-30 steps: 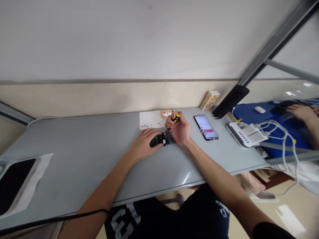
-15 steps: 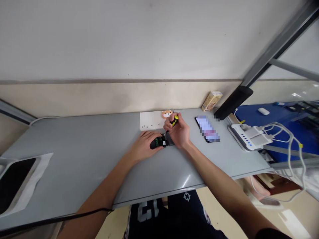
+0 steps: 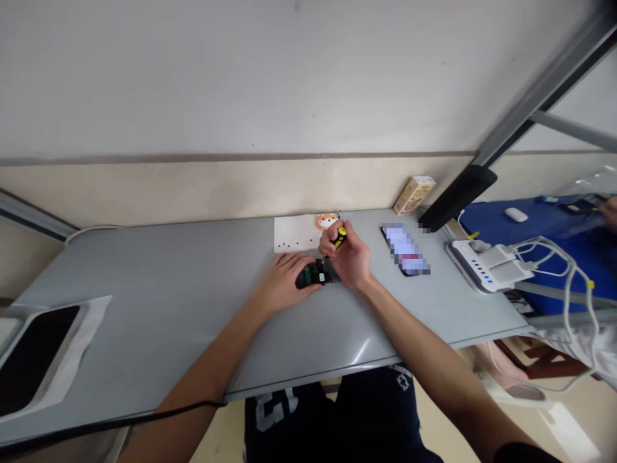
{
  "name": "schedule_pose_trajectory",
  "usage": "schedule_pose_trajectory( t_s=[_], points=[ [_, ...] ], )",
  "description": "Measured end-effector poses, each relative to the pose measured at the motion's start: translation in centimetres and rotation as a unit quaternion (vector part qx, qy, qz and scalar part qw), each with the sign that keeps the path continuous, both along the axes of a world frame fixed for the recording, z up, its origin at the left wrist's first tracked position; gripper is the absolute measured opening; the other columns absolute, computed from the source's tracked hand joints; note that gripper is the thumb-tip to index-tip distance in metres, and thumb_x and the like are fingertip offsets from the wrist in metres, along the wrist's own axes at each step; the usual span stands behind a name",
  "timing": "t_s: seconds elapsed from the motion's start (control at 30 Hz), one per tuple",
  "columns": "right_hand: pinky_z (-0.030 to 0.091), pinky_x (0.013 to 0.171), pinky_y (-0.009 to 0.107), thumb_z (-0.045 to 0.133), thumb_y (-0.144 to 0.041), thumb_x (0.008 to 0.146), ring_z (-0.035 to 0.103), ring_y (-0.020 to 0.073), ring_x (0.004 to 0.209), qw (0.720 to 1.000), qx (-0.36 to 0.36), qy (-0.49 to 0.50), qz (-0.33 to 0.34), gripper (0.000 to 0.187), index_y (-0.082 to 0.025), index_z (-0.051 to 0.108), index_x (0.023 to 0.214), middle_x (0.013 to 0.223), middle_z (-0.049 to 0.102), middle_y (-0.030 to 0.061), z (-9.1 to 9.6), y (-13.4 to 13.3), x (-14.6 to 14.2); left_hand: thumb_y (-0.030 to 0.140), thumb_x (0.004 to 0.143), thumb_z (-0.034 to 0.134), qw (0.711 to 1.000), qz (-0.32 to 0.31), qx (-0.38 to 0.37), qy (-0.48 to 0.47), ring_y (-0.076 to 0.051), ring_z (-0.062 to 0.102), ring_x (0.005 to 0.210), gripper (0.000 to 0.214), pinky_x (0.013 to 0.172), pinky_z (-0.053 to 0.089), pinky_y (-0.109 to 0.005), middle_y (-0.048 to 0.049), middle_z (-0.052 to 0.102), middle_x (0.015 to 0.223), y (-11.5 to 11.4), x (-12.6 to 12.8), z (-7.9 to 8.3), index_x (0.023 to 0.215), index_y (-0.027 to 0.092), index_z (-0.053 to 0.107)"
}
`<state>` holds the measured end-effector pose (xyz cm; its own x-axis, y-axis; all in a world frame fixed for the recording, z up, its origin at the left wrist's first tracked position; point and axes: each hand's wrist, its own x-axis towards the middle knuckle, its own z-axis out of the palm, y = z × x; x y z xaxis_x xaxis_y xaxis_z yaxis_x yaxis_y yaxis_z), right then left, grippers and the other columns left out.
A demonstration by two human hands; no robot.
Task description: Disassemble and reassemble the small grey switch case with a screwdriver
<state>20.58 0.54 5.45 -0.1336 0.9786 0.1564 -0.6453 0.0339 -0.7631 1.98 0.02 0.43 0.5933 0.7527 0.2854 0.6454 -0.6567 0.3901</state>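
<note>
A small black device (image 3: 312, 277) with a green circuit board showing lies on the grey table (image 3: 168, 302). My left hand (image 3: 282, 281) rests over its left end, fingers curled round it, holding it down. My right hand (image 3: 351, 258) is closed on a black and yellow screwdriver (image 3: 340, 236), held upright with its tip down at the device's right end. Just behind the hands lies a white sheet (image 3: 296, 233) with several small dark screws on it and an orange and white cartoon figure (image 3: 326, 221) at its far corner.
A lit phone (image 3: 406, 250) lies right of my hands, a small yellow box (image 3: 413, 195) behind it by the wall. A white charger hub (image 3: 482, 270) with cables sits at the table's right end. Another person's hand (image 3: 610, 209) shows over a blue desk. A dark tablet (image 3: 33, 350) lies far left.
Both hands stay on the device and screwdriver, hardly shifted. The other person's hand at the blue desk on the right has pulled back toward the frame's edge.
</note>
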Motion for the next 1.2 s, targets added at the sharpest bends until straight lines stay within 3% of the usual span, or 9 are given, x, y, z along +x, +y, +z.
schedule_pose_trajectory(
  t_s=[0.3, 0.5, 0.77, 1.2],
  points=[
    [0.034, 0.060, 0.029, 0.042, -0.048, 0.104, 0.033, 0.0140, 0.059, 1.000, 0.006, 0.001, 0.022, 0.039, -0.022, 0.052, 0.076, 0.068, 0.034, -0.0010, 0.00, -0.17, 0.14, 0.049, 0.089, 0.075, 1.000, -0.001, -0.019, 0.001, -0.027, 0.060, 0.127, 0.049, 0.112, 0.039, -0.047, -0.0036, 0.069, 0.133, 0.06, 0.02, -0.09, 0.128, 0.027, 0.058],
    [0.035, 0.060, 0.030, 0.039, -0.050, 0.104, 0.031, 0.0147, 0.057, 1.000, -0.012, -0.001, -0.003, 0.041, -0.023, 0.049, 0.074, 0.066, 0.032, -0.0014, -0.06, 0.18, 0.52, 0.041, 0.088, 0.075, 1.000, 0.003, -0.027, 0.003, -0.027, 0.061, 0.123, 0.044, 0.110, 0.040, -0.046, -0.0039, 0.070, 0.128, -0.03, 0.04, 0.06, 0.126, 0.026, 0.058],
    [0.034, 0.061, 0.029, 0.038, -0.047, 0.105, 0.030, 0.0146, 0.058, 1.000, -0.013, 0.014, 0.022, 0.040, -0.023, 0.049, 0.075, 0.065, 0.033, -0.0015, -0.02, -0.04, 0.31, 0.044, 0.090, 0.072, 1.000, -0.003, -0.029, -0.005, -0.028, 0.062, 0.121, 0.039, 0.109, 0.042, -0.046, -0.0044, 0.070, 0.127, 0.01, -0.04, 0.16, 0.123, 0.027, 0.059],
    [0.032, 0.061, 0.030, 0.043, -0.048, 0.104, 0.033, 0.0143, 0.060, 1.000, 0.020, 0.000, 0.017, 0.040, -0.022, 0.054, 0.075, 0.066, 0.036, -0.0008, -0.07, -0.61, -0.14, 0.043, 0.090, 0.073, 1.000, -0.002, -0.029, 0.006, -0.026, 0.062, 0.123, 0.042, 0.111, 0.040, -0.045, -0.0027, 0.070, 0.130, 0.10, -0.12, 0.25, 0.126, 0.026, 0.060]
  ],
)
